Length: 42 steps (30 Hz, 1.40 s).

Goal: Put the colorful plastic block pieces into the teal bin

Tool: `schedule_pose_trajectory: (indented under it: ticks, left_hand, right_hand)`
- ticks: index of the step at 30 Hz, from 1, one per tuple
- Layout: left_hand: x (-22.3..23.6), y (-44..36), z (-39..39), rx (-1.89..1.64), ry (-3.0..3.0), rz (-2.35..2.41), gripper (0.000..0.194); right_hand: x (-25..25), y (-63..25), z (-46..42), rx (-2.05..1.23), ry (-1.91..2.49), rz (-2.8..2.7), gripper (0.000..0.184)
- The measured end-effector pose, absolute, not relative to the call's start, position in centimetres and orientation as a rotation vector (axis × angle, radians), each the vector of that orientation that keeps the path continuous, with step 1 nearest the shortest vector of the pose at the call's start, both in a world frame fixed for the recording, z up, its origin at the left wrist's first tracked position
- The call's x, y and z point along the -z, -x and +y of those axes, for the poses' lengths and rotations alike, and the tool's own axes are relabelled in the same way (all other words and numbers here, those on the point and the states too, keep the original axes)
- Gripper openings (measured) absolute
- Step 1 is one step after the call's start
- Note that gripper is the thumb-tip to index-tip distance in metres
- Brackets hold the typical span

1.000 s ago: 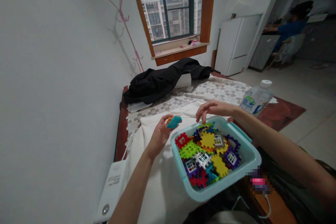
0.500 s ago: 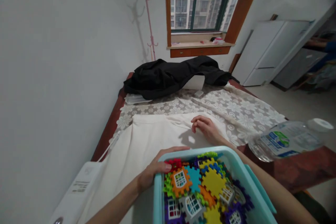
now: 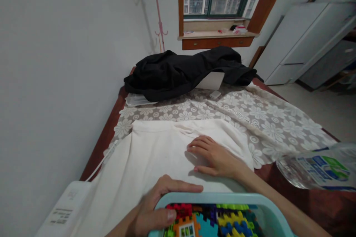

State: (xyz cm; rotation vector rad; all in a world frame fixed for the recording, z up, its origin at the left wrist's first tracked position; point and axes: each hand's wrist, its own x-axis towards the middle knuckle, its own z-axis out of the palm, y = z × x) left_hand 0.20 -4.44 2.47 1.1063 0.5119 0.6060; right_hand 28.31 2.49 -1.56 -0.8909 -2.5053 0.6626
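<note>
A light blue bin (image 3: 222, 198) filled with several colourful interlocking plastic tiles (image 3: 211, 220) sits at the bottom edge of the view. My left hand (image 3: 158, 207) grips the bin's near left corner, thumb inside on the tiles and fingers curled over the rim. Past the bin, my right hand (image 3: 213, 155) lies flat and open on a cream cloth (image 3: 150, 155), holding nothing.
A lace flowered cover (image 3: 250, 114) spreads over the dark red table. A black jacket (image 3: 178, 72) lies at the far end over a white box. A water bottle (image 3: 317, 166) lies at right, a white device (image 3: 63, 211) at bottom left. Wall on the left.
The view has tilted up, so the bin now sits lower in frame. My left hand put its tiles into the bin and took the rim; my right hand moved out onto the cloth.
</note>
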Motion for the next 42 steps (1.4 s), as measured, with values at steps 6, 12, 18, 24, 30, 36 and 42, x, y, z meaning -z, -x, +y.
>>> schedule_pose_trajectory:
  ticks: [6,12,18,24,30,36,42]
  left_hand:
    - [-3.0,-0.4,-3.2,-0.531,-1.330,0.427,0.062]
    - [-3.4,-0.5,-3.5,-0.584,-1.362,0.475,0.059]
    - [-2.9,0.1,-3.6,-0.627,-1.306,0.564,0.041]
    - [-2.0,1.0,-2.9,-0.804,-0.966,0.728,0.024]
    - [-1.7,1.3,-1.5,-0.898,-0.769,0.798,0.021]
    - [-1.4,1.0,0.4,-0.905,-0.766,0.823,0.026]
    - [-0.9,1.4,2.2,-0.923,-0.877,0.825,0.025]
  right_hand:
    - [2.9,-28.1,1.8,-0.559,1.010,-2.603,0.084]
    - [3.2,-28.2,1.7,-0.567,1.006,-2.650,0.085]
    - [2.9,-29.0,2.2,-0.843,0.989,-2.367,0.061]
    - [3.3,-29.7,2.6,-1.345,0.943,-1.521,0.044]
    - [3.5,-29.1,2.8,-1.655,0.706,-1.117,0.064]
    - [2.7,-29.8,1.3,-1.721,0.648,-1.151,0.078]
    - [2.4,-31.5,2.1,-1.784,0.831,-1.424,0.071]
